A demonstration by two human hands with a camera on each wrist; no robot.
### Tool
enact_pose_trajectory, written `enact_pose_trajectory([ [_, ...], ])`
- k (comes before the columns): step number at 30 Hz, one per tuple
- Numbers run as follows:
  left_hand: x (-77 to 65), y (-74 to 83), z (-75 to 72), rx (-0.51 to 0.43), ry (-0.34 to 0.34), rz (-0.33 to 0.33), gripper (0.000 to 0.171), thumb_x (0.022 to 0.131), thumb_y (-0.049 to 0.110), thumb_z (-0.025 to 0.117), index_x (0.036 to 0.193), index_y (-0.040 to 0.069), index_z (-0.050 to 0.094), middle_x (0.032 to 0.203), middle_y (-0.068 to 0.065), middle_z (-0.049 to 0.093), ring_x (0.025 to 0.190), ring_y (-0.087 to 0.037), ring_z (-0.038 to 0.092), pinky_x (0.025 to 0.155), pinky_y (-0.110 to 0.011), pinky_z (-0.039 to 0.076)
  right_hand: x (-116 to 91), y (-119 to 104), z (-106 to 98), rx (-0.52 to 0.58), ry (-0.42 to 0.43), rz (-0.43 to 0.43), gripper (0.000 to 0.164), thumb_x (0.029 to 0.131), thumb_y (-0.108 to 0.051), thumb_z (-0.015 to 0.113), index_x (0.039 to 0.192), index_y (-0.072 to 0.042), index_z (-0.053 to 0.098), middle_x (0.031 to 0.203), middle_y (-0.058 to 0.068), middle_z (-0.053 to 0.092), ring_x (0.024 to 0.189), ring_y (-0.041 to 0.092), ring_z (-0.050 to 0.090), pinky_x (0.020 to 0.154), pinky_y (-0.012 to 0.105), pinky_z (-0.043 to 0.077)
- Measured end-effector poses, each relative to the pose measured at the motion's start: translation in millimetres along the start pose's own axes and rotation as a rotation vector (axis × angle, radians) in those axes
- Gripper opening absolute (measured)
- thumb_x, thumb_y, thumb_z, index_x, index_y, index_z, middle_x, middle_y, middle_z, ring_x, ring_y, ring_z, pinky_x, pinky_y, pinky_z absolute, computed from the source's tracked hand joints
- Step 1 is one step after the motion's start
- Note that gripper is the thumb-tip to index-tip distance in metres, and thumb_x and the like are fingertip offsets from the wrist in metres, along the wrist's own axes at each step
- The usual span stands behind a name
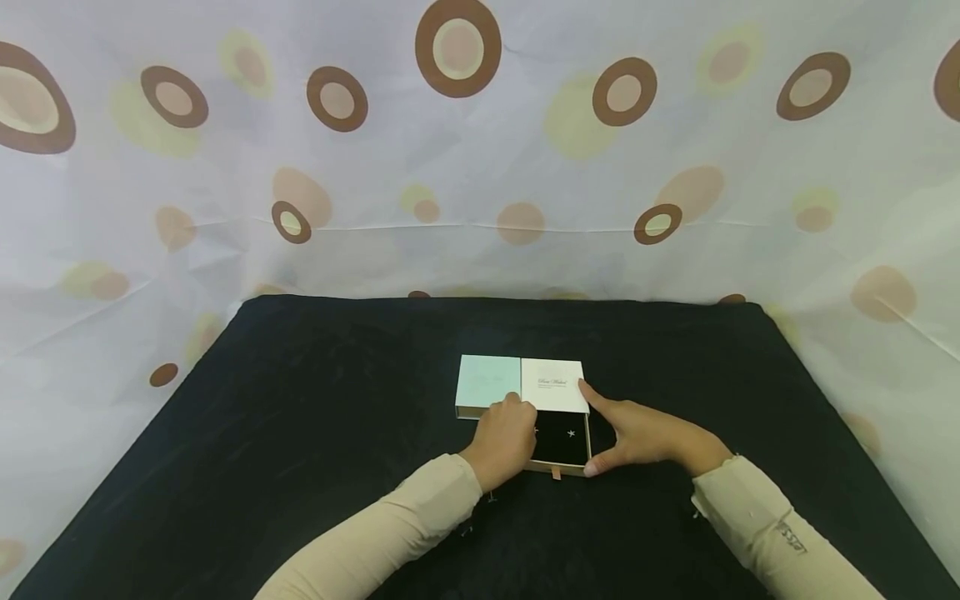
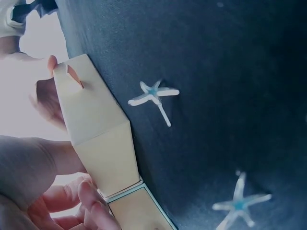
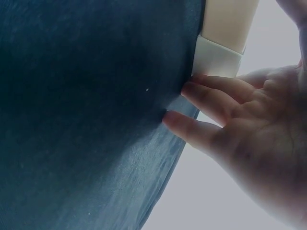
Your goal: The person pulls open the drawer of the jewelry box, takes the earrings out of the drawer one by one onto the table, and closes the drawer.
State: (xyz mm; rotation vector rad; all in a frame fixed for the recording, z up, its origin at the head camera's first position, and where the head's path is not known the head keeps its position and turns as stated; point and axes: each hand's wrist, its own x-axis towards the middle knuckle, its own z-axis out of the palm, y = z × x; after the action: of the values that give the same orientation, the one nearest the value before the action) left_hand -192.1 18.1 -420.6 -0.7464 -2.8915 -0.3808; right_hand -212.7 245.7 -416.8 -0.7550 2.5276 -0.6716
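Note:
A small jewelry box (image 1: 551, 383) lies on the black cloth, with a white printed top and a mint panel (image 1: 487, 382) to its left. Its drawer (image 1: 562, 450) is slid out towards me, showing black lining and a small star-shaped earring (image 1: 572, 433). Curled over the drawer's left side is my left hand (image 1: 501, 442), its fingers gripping the box by the sleeve; its fingertips are partly hidden. My right hand (image 1: 647, 429) holds the box's right side, thumb on the drawer's front corner. Two starfish earrings, one upper (image 2: 153, 93) and one lower (image 2: 240, 205), lie on the cloth.
Black cloth (image 1: 337, 400) covers the table. Behind it hangs a pale curtain (image 1: 375, 167) with brown and yellow circles. An orange pull tab (image 1: 556, 472) sticks out from the drawer's front.

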Motion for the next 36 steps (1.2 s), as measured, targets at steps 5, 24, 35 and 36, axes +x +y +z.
enact_pose_trajectory([
  [5, 0.4, -0.5, -0.7, -0.015, -0.006, -0.003, 0.009, 0.086, 0.003, 0.066, 0.089, -0.001, 0.074, 0.066, -0.007, 0.052, 0.050, -0.010, 0.046, 0.040, -0.019, 0.033, 0.6, -0.8, -0.3, -0.010, -0.001, 0.006, 0.126, 0.072, -0.057, 0.076, 0.151, 0.001, -0.004, 0.150, 0.029, 0.027, 0.116, 0.030, 0.056, 0.098, 0.051, 0.041],
  [24, -2.8, -3.2, -4.4, -0.038, 0.036, 0.033, 0.011, 0.087, 0.003, 0.064, 0.084, -0.003, 0.072, 0.066, -0.006, 0.051, 0.050, -0.008, 0.045, 0.040, -0.016, 0.033, -0.7, -5.0, -0.1, -0.003, 0.005, 0.022, 0.126, 0.071, -0.055, 0.077, 0.151, 0.002, -0.002, 0.151, 0.028, 0.025, 0.128, 0.039, 0.046, 0.100, 0.053, 0.039],
  [35, -3.1, -8.9, -7.4, -0.082, 0.068, 0.070, 0.027, 0.088, 0.008, 0.065, 0.062, 0.012, 0.064, 0.066, 0.001, 0.049, 0.057, -0.007, 0.045, 0.049, -0.018, 0.037, -1.0, -5.7, -0.9, -0.011, 0.011, 0.022, 0.126, 0.071, -0.055, 0.077, 0.151, 0.003, -0.001, 0.146, 0.030, 0.034, 0.116, 0.032, 0.056, 0.097, 0.051, 0.042],
  [36, -3.1, -9.1, -8.0, -0.094, 0.075, 0.078, 0.026, 0.088, 0.009, 0.065, 0.063, 0.012, 0.064, 0.067, 0.001, 0.049, 0.059, -0.007, 0.046, 0.051, -0.018, 0.038, -0.9, -5.7, -0.9, -0.012, 0.011, 0.024, 0.126, 0.071, -0.055, 0.077, 0.151, 0.002, -0.001, 0.145, 0.030, 0.036, 0.112, 0.029, 0.058, 0.097, 0.050, 0.043],
])
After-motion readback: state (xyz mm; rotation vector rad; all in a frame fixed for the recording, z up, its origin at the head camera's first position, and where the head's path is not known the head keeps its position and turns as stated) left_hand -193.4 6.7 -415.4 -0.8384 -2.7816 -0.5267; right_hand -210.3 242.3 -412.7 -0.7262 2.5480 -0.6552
